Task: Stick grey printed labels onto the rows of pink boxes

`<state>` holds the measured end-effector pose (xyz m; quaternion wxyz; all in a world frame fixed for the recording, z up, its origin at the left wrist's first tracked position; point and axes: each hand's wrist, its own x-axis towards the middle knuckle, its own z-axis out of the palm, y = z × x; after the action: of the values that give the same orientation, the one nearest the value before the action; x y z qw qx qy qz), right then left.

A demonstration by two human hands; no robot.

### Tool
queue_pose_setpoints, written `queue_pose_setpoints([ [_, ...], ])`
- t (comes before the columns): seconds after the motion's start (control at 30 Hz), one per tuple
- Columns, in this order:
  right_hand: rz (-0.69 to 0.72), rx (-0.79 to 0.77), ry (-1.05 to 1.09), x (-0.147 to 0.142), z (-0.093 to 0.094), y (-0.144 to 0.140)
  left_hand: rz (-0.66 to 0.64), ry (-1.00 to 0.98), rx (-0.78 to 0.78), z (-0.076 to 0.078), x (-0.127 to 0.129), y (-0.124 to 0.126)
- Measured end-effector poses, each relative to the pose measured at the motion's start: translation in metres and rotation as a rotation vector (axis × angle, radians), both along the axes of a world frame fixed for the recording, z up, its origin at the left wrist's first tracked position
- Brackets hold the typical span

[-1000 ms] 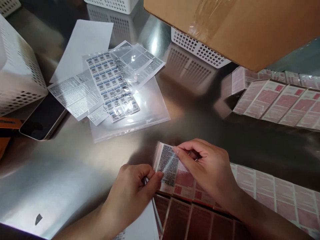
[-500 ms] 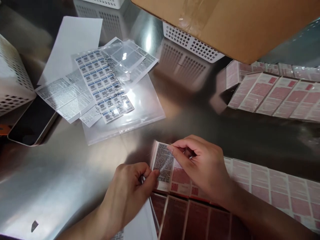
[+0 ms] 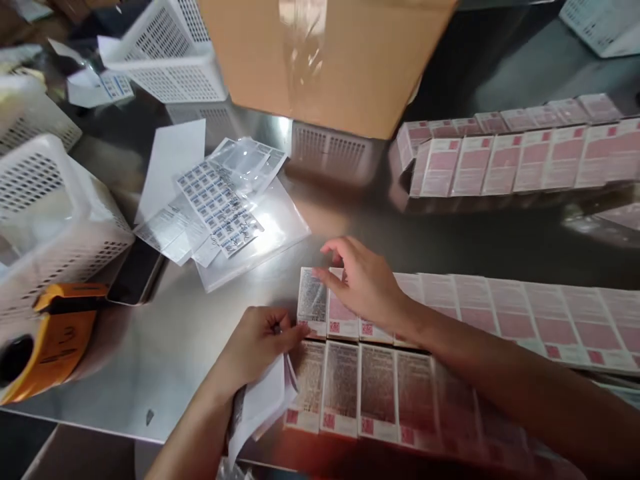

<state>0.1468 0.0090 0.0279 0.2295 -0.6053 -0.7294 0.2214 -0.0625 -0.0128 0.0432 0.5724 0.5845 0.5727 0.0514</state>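
Rows of small pink-and-white boxes point(image 3: 500, 307) lie flat on the steel table point(image 3: 150, 360). My right hand point(image 3: 363, 280) rests palm down on the leftmost boxes of the nearer row, fingers spread beside a box that bears a printed label point(image 3: 312, 301). My left hand point(image 3: 257, 343) grips a folded white sheet of label backing point(image 3: 265, 397) and its fingertips touch the labelled box's lower left corner. A closer row of boxes with dark labels point(image 3: 360, 387) lies just below.
Sticker sheets and clear sleeves point(image 3: 220, 207) lie at centre left beside a phone point(image 3: 135, 273). White perforated baskets point(image 3: 45, 213) and an orange tape dispenser point(image 3: 50, 333) stand left. A cardboard box point(image 3: 325, 60) stands behind, and another box row point(image 3: 515, 160) lies at the right.
The view has pulled back and tilted up. My right hand let go of the label and now lies flat and open on the boxes. The label lies stuck flat on the box.
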Motion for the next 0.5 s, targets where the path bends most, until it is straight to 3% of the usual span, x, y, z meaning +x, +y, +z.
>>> queue_pose_setpoints([
  [0.13, 0.096, -0.023, -0.075, -0.001, 0.005, -0.008, 0.160, -0.021, 0.048, 0.014, -0.008, -0.002],
  [0.23, 0.187, -0.091, 0.045, 0.011, 0.011, -0.009, 0.241, 0.030, 0.180, 0.025, -0.021, -0.012],
  [0.37, 0.256, -0.171, 0.257, 0.033, 0.027, -0.015, 0.337, 0.239, 0.456, 0.043, -0.029, -0.031],
  [0.5, 0.221, -0.256, 0.556, 0.022, 0.050, -0.045, 0.425, 0.494, 0.853, 0.062, 0.000, -0.049],
])
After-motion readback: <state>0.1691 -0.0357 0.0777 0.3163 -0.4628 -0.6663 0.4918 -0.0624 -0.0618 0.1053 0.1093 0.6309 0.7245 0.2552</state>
